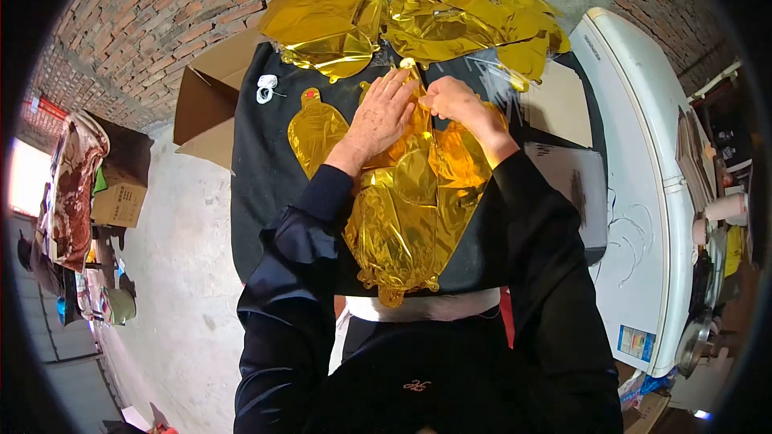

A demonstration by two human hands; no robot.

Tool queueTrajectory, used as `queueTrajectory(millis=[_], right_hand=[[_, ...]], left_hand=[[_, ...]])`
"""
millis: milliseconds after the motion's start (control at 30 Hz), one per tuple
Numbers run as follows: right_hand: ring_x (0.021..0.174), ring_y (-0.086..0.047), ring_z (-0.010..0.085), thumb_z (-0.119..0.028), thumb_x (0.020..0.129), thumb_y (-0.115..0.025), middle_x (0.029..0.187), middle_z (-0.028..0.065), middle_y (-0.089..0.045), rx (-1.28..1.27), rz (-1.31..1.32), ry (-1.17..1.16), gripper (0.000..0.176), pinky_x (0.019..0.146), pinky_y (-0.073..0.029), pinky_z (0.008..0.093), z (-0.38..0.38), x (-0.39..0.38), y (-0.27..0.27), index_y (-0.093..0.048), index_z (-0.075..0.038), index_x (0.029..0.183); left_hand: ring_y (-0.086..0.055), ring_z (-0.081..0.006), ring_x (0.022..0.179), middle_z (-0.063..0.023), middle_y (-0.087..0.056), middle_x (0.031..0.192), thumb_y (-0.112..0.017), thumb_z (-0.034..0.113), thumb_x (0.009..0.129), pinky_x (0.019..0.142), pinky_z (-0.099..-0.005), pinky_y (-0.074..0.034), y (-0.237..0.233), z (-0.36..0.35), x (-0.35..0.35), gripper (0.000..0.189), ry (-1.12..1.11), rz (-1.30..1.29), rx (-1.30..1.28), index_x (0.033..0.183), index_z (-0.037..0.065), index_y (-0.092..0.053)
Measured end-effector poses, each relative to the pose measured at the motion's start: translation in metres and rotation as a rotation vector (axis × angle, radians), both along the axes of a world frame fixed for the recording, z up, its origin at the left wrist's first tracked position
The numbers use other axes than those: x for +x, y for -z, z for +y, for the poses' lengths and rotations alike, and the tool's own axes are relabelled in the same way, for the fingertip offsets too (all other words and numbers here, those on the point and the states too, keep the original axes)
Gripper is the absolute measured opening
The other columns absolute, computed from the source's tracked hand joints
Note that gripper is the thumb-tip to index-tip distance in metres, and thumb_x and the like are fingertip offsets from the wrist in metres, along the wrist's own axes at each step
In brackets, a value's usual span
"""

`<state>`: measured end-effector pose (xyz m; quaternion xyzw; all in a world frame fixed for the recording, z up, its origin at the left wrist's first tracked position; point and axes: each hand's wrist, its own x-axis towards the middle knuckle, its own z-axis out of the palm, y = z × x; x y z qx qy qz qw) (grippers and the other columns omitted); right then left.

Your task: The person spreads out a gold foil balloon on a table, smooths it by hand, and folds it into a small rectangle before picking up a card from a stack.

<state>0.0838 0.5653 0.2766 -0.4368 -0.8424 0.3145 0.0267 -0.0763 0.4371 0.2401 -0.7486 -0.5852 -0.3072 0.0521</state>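
Observation:
Several flat, uninflated gold foil balloons [402,225] lie stacked in front of me on a black-covered table. My left hand [378,119] rests flat on the upper part of the stack, its fingers stretched out and close together. Just to its right, my right hand [460,104] is closed in a pinch above the foil, near the narrow far end of the top balloon. Whatever sits between those fingertips is too small to make out. Another flat gold balloon [316,130] with a round tab shows beside my left wrist, partly under the stack.
More gold foil balloons [322,16] are heaped along the table's far edge. A small white bundle of string [266,88] lies at the far left on the black cloth [261,193]. An open cardboard box [205,108] stands left; a white refrigerator [635,193] lies close on the right.

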Motion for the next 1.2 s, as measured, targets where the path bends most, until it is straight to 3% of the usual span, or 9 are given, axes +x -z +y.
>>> queueTrajectory(millis=[100,200,300,500,600,700,833,933,1200], right_hand=[[0.103,-0.071,0.0395,-0.040,0.090,-0.073,0.107,0.0176,-0.076,0.151,-0.106,0.062,0.034,0.089,-0.056,0.0466,-0.011,-0.003,0.000,-0.078,-0.009,0.102],[0.115,-0.067,0.0396,-0.041,0.090,-0.073,0.120,0.0196,-0.072,0.079,-0.152,0.060,0.037,0.097,-0.054,0.0477,-0.013,-0.004,-0.007,-0.078,-0.010,0.111],[0.090,-0.070,0.0401,-0.043,0.086,-0.076,0.091,0.0184,-0.073,0.159,-0.037,0.058,0.038,0.078,-0.053,0.0477,-0.008,-0.002,0.010,-0.072,-0.006,0.092],[0.091,-0.069,0.0423,-0.044,0.087,-0.074,0.093,0.0211,-0.073,0.223,-0.057,0.061,0.040,0.079,-0.054,0.0494,-0.018,-0.005,0.009,-0.070,-0.004,0.091],[0.101,-0.067,0.0461,-0.034,0.091,-0.072,0.103,0.0227,-0.073,0.282,0.054,0.032,0.037,0.084,-0.054,0.0537,-0.035,0.003,-0.001,-0.070,0.003,0.097],[0.100,-0.064,0.0416,-0.023,0.092,-0.069,0.099,0.0172,-0.068,0.631,0.343,0.014,0.024,0.084,-0.050,0.0513,-0.049,0.011,0.020,-0.065,0.000,0.090],[0.106,-0.057,0.0263,-0.011,0.084,-0.064,0.096,0.0082,-0.060,0.962,0.281,-0.275,0.006,0.091,-0.044,0.0376,-0.077,0.038,0.024,-0.063,-0.005,0.087],[0.107,-0.057,0.0265,-0.011,0.081,-0.063,0.097,0.0085,-0.061,0.950,0.331,-0.371,0.008,0.091,-0.045,0.0384,-0.090,0.051,0.033,-0.063,-0.006,0.087],[0.108,-0.057,0.0271,-0.012,0.081,-0.063,0.100,0.0088,-0.060,0.974,0.323,-0.333,0.011,0.094,-0.045,0.0395,-0.095,0.049,0.039,-0.063,-0.006,0.090]], left_hand=[[-0.037,-0.0372,0.147,-0.0193,-0.044,0.155,-0.053,0.022,0.104,0.123,-0.0488,-0.029,0.006,-0.001,0.001,0.046,0.014,-0.008,-0.036,0.148,0.007,-0.049],[-0.038,-0.0371,0.147,-0.0195,-0.045,0.154,-0.053,0.026,0.105,0.123,-0.0486,-0.029,0.012,-0.002,0.002,0.047,0.016,-0.007,-0.074,0.148,0.007,-0.048],[-0.037,-0.0366,0.148,-0.0190,-0.044,0.156,-0.050,0.031,0.107,0.123,-0.0497,-0.029,0.011,-0.005,0.003,0.050,-0.003,0.018,-0.112,0.150,0.007,-0.047],[-0.035,-0.0336,0.150,-0.0162,-0.042,0.160,-0.045,0.037,0.108,0.124,-0.0512,-0.025,0.024,-0.010,0.003,0.054,-0.097,0.198,-0.090,0.153,0.007,-0.045],[-0.035,-0.0322,0.150,-0.0150,-0.042,0.160,-0.044,0.038,0.108,0.124,-0.0508,-0.024,0.024,-0.010,0.006,0.054,-0.126,0.221,-0.095,0.152,0.008,-0.046],[-0.035,-0.0313,0.150,-0.0147,-0.044,0.159,-0.043,0.038,0.107,0.124,-0.0504,-0.023,0.025,-0.011,0.004,0.053,-0.146,0.231,-0.080,0.151,0.009,-0.047],[-0.036,-0.0312,0.150,-0.0146,-0.044,0.158,-0.044,0.038,0.106,0.124,-0.0503,-0.023,0.027,-0.010,0.008,0.052,-0.139,0.213,-0.064,0.150,0.009,-0.049],[-0.037,-0.0320,0.149,-0.0149,-0.044,0.158,-0.046,0.036,0.106,0.124,-0.0505,-0.025,0.027,-0.011,0.009,0.052,-0.139,0.212,-0.059,0.150,0.010,-0.048],[-0.039,-0.0322,0.147,-0.0151,-0.047,0.156,-0.050,0.033,0.105,0.122,-0.0496,-0.027,0.000,-0.007,0.012,0.050,-0.130,0.151,0.013,0.149,0.009,-0.050]])
